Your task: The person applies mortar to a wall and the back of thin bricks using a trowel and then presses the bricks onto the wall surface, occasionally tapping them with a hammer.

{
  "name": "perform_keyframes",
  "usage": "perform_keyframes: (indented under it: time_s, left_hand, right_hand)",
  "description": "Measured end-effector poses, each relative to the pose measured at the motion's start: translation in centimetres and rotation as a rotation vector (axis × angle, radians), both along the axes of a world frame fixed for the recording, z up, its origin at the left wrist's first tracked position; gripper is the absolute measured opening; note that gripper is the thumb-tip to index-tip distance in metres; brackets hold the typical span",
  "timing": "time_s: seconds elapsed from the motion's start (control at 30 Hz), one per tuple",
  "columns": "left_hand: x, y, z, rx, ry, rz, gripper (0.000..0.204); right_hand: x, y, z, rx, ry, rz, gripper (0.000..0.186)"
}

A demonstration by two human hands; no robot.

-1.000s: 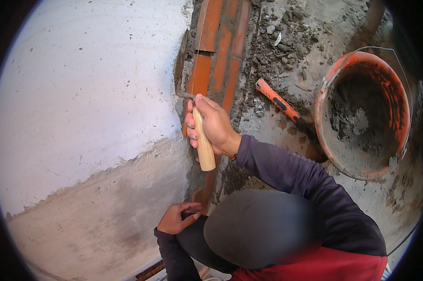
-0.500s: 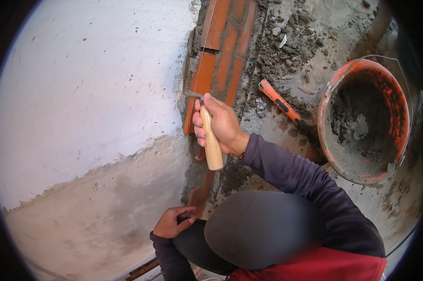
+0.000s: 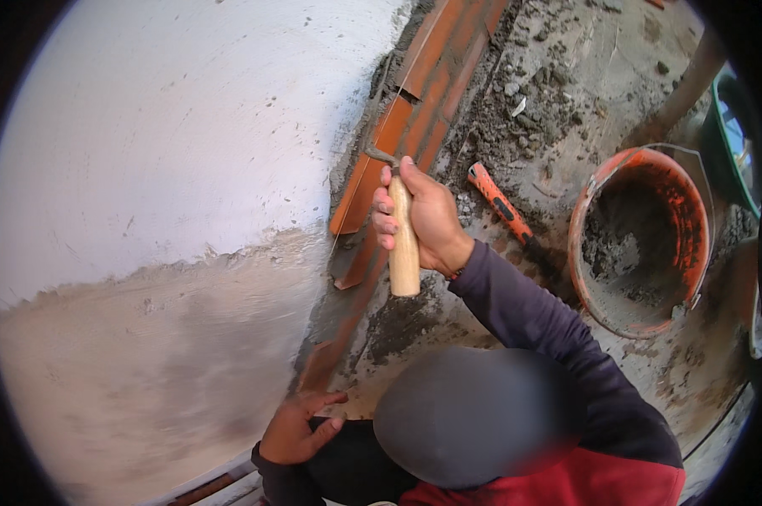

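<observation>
My right hand [image 3: 436,223] is closed round the pale wooden handle of a trowel [image 3: 404,240]. The trowel's bent metal neck reaches over an orange brick [image 3: 366,194] on top of a low brick course. Its blade lies by the wall side of that brick, seen nearly edge-on. A thin string runs along the brick's edge. Lower down, my left hand [image 3: 295,430] is open and holds nothing, fingers apart, near my dark-clothed leg and the lower end of the brickwork [image 3: 317,367].
A mortar-stained orange bucket [image 3: 579,261] with mortar inside stands at the right. Between it and the bricks lies a tool with an orange-and-black handle [image 3: 500,202]. Crumbled mortar [image 3: 549,101] litters the ground. A green tub [image 3: 722,156] is at the far right; a white plastered wall [image 3: 170,143] rises left.
The view has shifted, bringing the green tub in. My right hand, still gripping the trowel, appears slightly further right, its handle more upright. My left hand appears lower and further left, fingers more spread.
</observation>
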State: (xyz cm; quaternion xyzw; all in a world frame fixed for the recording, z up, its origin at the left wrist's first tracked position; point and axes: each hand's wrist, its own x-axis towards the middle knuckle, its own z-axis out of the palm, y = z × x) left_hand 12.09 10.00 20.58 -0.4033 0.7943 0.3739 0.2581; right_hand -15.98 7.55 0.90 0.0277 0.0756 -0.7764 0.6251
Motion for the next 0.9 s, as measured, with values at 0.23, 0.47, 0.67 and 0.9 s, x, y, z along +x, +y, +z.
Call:
perform_keyframes:
  time_s: [0.23, 0.47, 0.67, 0.9]
  left_hand:
    - [2.4, 3.2, -0.9, 0.161, 0.266, -0.123, 0.041]
    - [4.2, 2.4, -2.0, 0.068, 0.488, -0.288, 0.043]
    - [7.6, 2.6, -2.2, 0.142, 0.649, -0.34, 0.044]
    - [11.8, 3.1, -2.8, 0.204, 0.73, -0.179, 0.047]
  right_hand:
    - [-6.4, 7.6, 4.5, 0.555, 0.851, 0.06, 0.024]
    - [-17.6, 7.5, 6.1, 0.814, 2.718, 0.001, 0.026]
    - [-13.5, 0.9, 10.2, 0.969, 2.888, 0.378, 0.021]
    - [-7.8, 1.9, 9.1, 0.875, 3.0, 0.415, 0.015]
